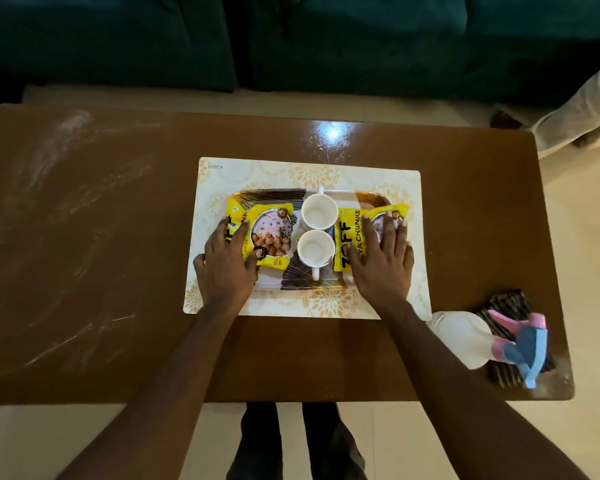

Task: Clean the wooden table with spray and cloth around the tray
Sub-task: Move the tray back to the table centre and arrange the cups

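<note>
Your left grip (226, 268) and right grip (381, 261) lie flat and loose on the yellow packets (271, 233) in the tray (302, 284). The spray bottle (465, 336) and cloth (506, 303) sit at lower right.

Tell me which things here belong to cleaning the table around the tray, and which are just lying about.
For the job: wooden table, spray bottle, striped cloth partly beneath it, tray.

Lying about: far white mug, near white mug, left yellow packet and right yellow packet, all on the tray; placemat beneath it; green sofa.
</note>
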